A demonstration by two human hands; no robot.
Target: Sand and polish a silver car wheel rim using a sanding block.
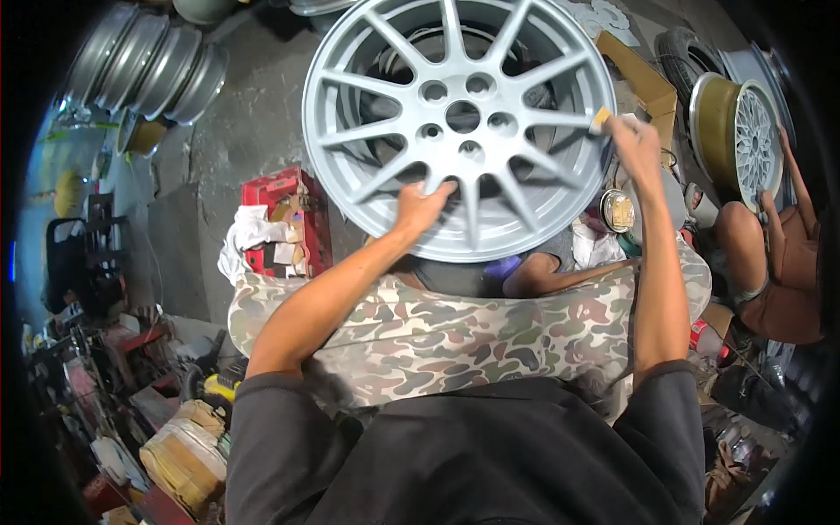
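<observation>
A silver-grey multi-spoke alloy wheel (455, 71) lies face up in front of me, with bolt holes around its open centre. My left hand (419, 209) grips one of its lower spokes, thumb on top and the other fingers partly hidden. At the wheel's right edge, my right hand (634, 146) pinches a small yellow piece, apparently sandpaper (600, 119), against the end of a spoke by the rim. That hand is slightly blurred. Camouflage shorts (485, 335) cover my lap below the wheel.
A red plastic crate (319, 230) with a white cloth (252, 230) stands left. Several bare rims (147, 62) line the upper left. At right, another person's hands (768, 200) touch a gold-barrelled mesh wheel (718, 131). A round tin (617, 210) sits near my right forearm.
</observation>
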